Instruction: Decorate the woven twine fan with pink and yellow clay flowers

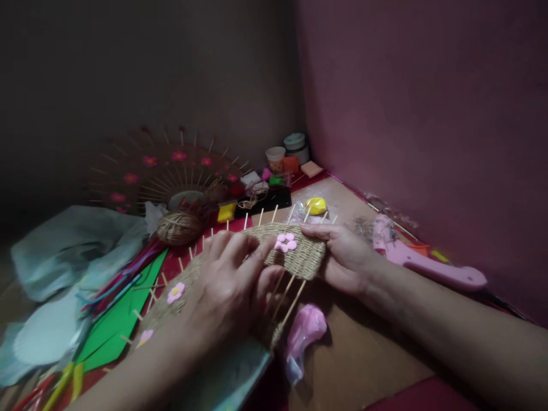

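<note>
A curved woven twine piece [306,260] with thin sticks through it lies across the middle. My right hand [349,257] grips its right end, thumb on top and fingers beneath. Over the weave, my left hand [233,279] reaches with a fingertip at a pink petal ring [286,242]; the petals surround a bare centre. Whether anything is between the left fingers is hidden. Farther left on the weave are a pink flower with a yellow centre [175,293] and another flower [145,337], partly behind the left forearm. Pink clay in plastic [306,331] lies below the weave.
A finished-looking fan with pink flowers [178,156] stands at the back left, near a twine ball [178,226]. Yellow clay [315,205] and a paper cup [275,158] are behind the weave. A pink glue gun [440,268] lies right; green sheet [115,325] and scissors [64,379] lie left.
</note>
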`<state>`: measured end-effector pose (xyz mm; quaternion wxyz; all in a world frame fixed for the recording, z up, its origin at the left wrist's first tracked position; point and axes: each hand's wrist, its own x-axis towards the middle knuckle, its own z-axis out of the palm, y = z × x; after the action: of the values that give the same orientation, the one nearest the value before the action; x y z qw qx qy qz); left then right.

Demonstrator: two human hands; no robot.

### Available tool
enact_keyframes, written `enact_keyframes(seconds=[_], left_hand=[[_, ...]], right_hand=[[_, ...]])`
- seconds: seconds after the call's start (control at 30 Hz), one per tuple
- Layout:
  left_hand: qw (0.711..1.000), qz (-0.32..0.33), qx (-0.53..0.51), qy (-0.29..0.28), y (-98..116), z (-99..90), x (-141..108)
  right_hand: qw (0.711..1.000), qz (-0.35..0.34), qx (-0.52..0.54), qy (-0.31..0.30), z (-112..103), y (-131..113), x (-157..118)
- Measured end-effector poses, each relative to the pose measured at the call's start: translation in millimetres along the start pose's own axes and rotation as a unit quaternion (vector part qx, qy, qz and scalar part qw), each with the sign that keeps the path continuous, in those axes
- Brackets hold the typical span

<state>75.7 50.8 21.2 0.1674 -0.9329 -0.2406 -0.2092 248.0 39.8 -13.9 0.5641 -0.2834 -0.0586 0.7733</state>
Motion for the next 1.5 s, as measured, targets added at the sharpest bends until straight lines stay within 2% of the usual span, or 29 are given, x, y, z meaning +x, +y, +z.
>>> enact_keyframes(seconds=[0.2, 0.4, 0.67, 0.83, 1.0, 1.17, 1.3, 1.5], left_hand=[[1.0, 0.002, 0.0, -0.011, -1.6, 8.6, 2.9], [0.999, 0.011, 0.001, -0.05, 3.0, 9.5, 5.1], [1.0, -0.017, -0.018, -0.018, -2.6, 10.9, 1.0], [0.998, -0.031, -0.025, -0.053, -2.7, 11.7, -1.6], [0.996, -0.016, -0.042, -0.074, 1.1, 13.7, -2.2], [0.997, -0.036, -0.019, -0.06, -0.9, 13.4, -2.1], [0.999, -0.023, -0.007, -0.042, -2.2, 16.9, -3.7], [0.998, -0.034, -0.004, -0.06, 0.2, 14.0, -11.5]], right_hand=[[1.0, -0.011, -0.002, 0.0, 0.4, -0.1, -0.1], [1.0, -0.005, -0.006, 0.005, -1.7, -0.1, 0.0], [1.0, -0.004, 0.0, 0.006, -0.3, 0.2, -0.6], [1.0, 0.002, -0.006, 0.01, -1.3, 0.4, 2.9], [1.0, 0.003, -0.017, 0.012, -4.0, 0.9, 4.9], [1.0, 0.008, -0.022, 0.013, -3.4, 0.9, 5.4], [0.999, 0.008, -0.029, 0.024, -3.4, 2.2, 6.7], [0.996, -0.051, -0.041, 0.068, -5.6, 0.6, 9.8]])
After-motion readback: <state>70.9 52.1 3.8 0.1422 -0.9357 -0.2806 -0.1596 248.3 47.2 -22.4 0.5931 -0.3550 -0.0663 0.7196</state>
